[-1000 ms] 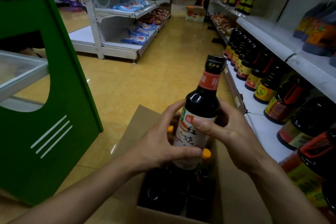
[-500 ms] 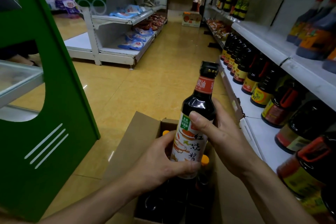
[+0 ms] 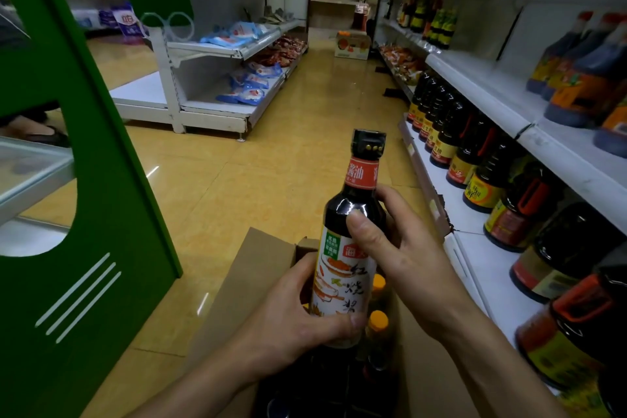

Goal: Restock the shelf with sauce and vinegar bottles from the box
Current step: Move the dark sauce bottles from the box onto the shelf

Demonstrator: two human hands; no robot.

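Both hands grip an upright sauce bottle [image 3: 346,268] above the box [image 3: 237,282]: left hand [image 3: 298,326] low, right hand [image 3: 400,258] high, nearer the shelf [image 3: 481,261] on the right.

You hold one sauce bottle [image 3: 342,285] in two hands: left hand [image 3: 291,322], right hand [image 3: 403,268]. One box [image 3: 244,268] under you; two orange-capped bottles [image 3: 378,321] visible inside. One carton [image 3: 351,44] down aisle.

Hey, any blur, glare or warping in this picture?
Head view: the sauce bottle is sharp, with a glare spot on its shoulder; the upper-shelf bottles at right are smeared; the shelf edges bow slightly from the wide lens; the floor carries light streaks.
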